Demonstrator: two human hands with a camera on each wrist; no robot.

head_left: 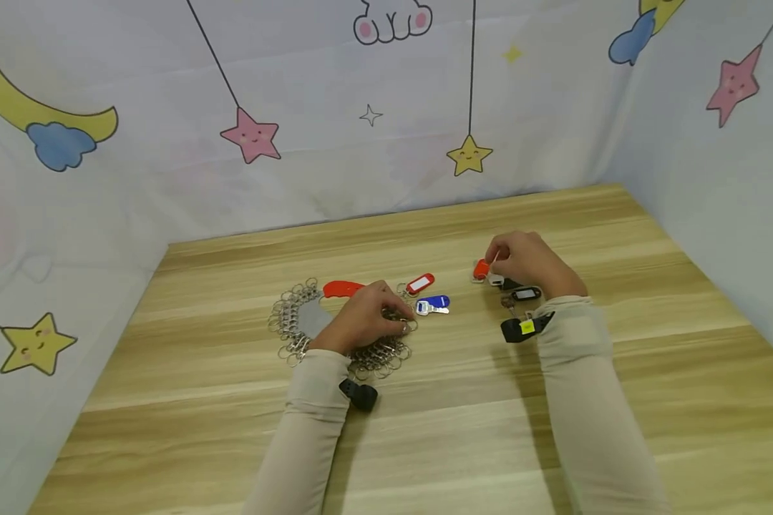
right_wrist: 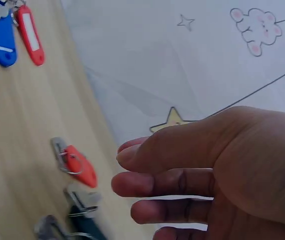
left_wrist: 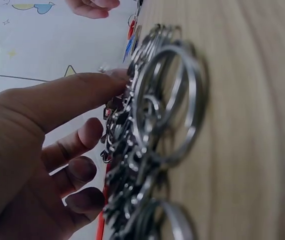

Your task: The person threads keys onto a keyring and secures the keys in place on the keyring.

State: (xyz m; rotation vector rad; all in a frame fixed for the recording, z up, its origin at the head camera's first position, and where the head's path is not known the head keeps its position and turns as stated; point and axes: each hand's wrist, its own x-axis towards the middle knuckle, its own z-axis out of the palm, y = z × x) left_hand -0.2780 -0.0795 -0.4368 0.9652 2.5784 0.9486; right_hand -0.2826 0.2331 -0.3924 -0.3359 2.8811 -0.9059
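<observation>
In the head view, a heap of metal key rings with short chains (head_left: 380, 354) lies fanned round a grey flat blade (head_left: 310, 319) with a red handle (head_left: 343, 288). My left hand (head_left: 366, 315) pinches a key ring (head_left: 413, 325) at the heap's right edge; its other fingers are loosely bent in the left wrist view. My right hand (head_left: 530, 261) hovers over a red key tag with a key (head_left: 481, 269). In the right wrist view its thumb and fingers stand apart from that tag (right_wrist: 82, 167), with nothing between them.
Between the hands lie a red key tag with a white label (head_left: 420, 284) and a blue tag with a key (head_left: 433, 305). A black tag (head_left: 525, 294) and its key lie under the right wrist. Behind the wooden table (head_left: 232, 443) hangs a printed cloth (head_left: 335, 164).
</observation>
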